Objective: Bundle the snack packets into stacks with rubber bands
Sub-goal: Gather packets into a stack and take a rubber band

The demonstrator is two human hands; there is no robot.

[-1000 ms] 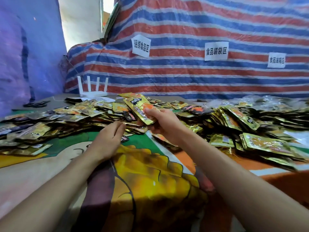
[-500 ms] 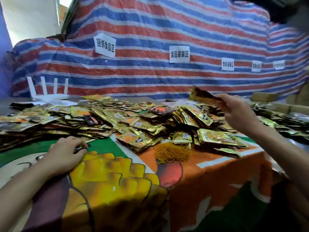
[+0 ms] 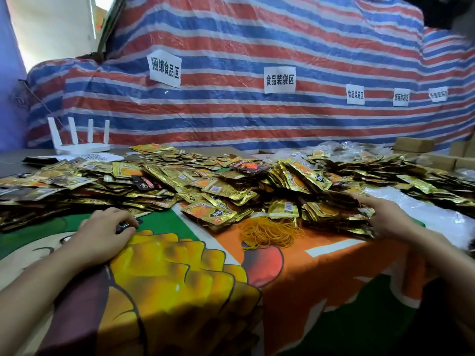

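Note:
Several gold and orange snack packets (image 3: 221, 186) lie heaped across the far half of the table. A loose heap of yellow rubber bands (image 3: 270, 231) sits on the cloth in front of them. My left hand (image 3: 102, 235) rests on the cloth at the heap's near edge, fingers and thumb curled round a small dark packet (image 3: 126, 225). My right hand (image 3: 385, 218) lies stretched out on the right, fingers straight and touching the bundled packet stacks (image 3: 331, 214) there, with nothing in its grasp.
A cartoon-print cloth (image 3: 180, 278) covers the table. A white router (image 3: 79, 147) stands at the back left. Behind the table hangs a striped tarpaulin (image 3: 257, 119) with paper labels. Cardboard boxes (image 3: 413, 145) and clear plastic bags (image 3: 349, 147) lie at the back right.
My right hand has come down from mid-air, where it held a packet stack, onto the pile at the right and no longer holds it. My left hand has stayed in place.

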